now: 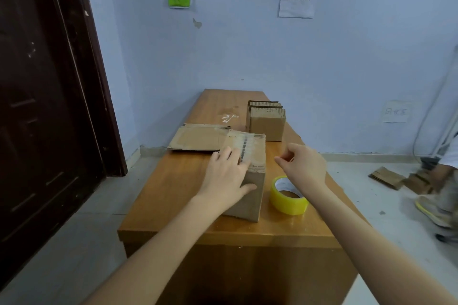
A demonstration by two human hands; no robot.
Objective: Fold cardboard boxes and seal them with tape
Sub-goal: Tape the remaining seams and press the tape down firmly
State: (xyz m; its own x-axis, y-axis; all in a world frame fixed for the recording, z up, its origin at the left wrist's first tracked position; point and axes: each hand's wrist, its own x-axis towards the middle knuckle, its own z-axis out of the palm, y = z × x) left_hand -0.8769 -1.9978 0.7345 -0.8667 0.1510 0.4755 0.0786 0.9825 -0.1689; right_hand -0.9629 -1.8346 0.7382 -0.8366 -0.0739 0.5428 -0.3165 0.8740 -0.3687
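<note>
We see the left hand (226, 176) lying flat with straight fingers on top of a taped cardboard box (250, 181) near the middle of the wooden table (173, 195), thumb against its near side. The right hand (303, 162) hovers just right of the box, fingers loosely curled and holding nothing we can make out, above a yellow tape roll (288, 195) standing beside the box.

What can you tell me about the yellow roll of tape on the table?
The tape roll is a shiny, see-through yellow ring with a brown cardboard core inside. It rests tilted on the wooden table, right of the cardboard box and close beside it. No hand touches it; the right hand hovers above.
</note>
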